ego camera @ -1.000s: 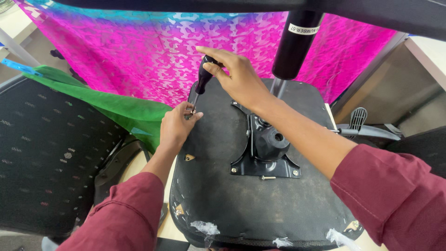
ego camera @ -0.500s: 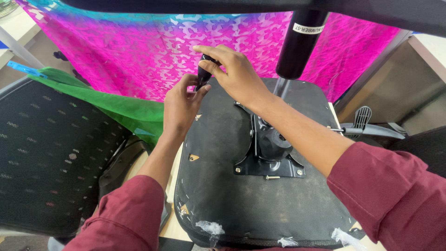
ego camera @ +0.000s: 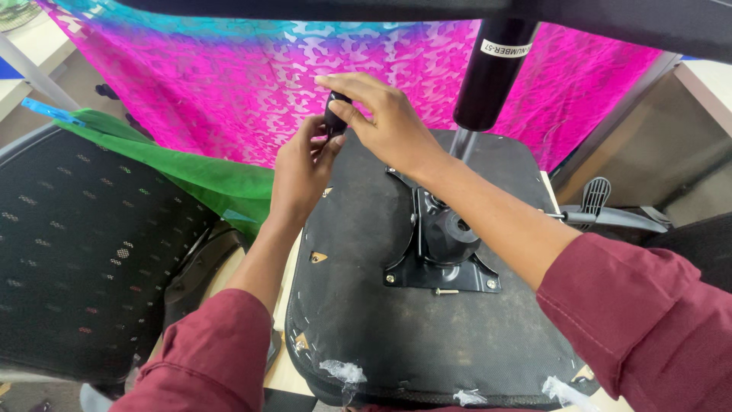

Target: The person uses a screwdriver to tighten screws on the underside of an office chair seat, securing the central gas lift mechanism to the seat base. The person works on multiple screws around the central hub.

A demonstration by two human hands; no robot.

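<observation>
Head view, black handle (ego camera: 335,114) between both hands

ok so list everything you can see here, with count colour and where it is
chair seat: one, black, upside down in the centre, torn plastic scraps along its near edge
metal mounting plate: one, black, bolted on the seat's underside
tool handle: one, black, at the seat's far edge, between both hands
cylinder: one, black with a white label, standing above the seat
patterned cloth: one, pink and teal, hanging behind
green cloth: one, left of the seat
mesh chair back: one, black with small dots, far left
lever: one, grey and black, right of the seat
left hand: one, maroon sleeve, touching the handle
right hand: one, maroon sleeve, gripping the handle from above
</observation>
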